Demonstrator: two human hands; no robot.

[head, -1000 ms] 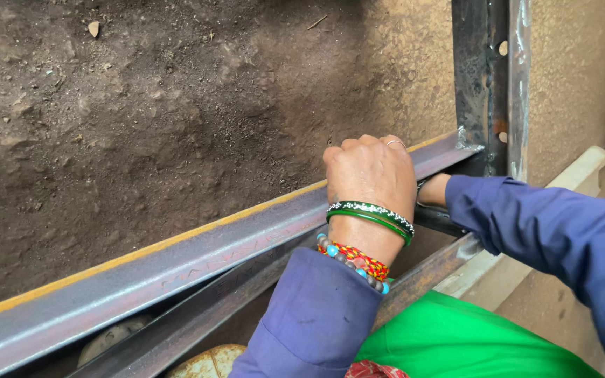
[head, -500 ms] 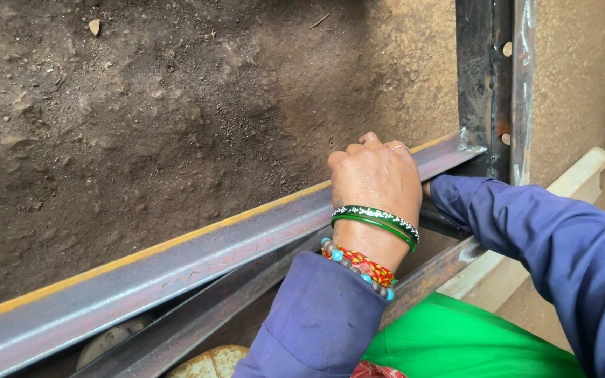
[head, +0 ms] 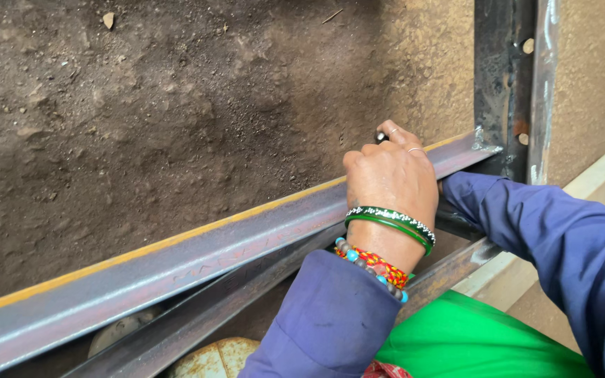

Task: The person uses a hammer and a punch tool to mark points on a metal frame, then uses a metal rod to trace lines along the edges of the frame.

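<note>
Since earlier, left hand [head: 391, 183] lifted its fingers, loosely gripping the steel angle bar [head: 197, 255], which runs lower-left to upper-right; right hand hidden.

Dull grey steel angle bar [head: 197, 255] with rusty patches; rough, crumbly earth floor [head: 141, 119]; glossy green bangle [head: 390, 224]; matt blue cloth sleeve [head: 330, 325]

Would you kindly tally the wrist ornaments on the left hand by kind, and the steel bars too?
Bangles: 2
Beaded bracelets: 2
Finger rings: 2
Steel bars: 4
Total: 10
</note>
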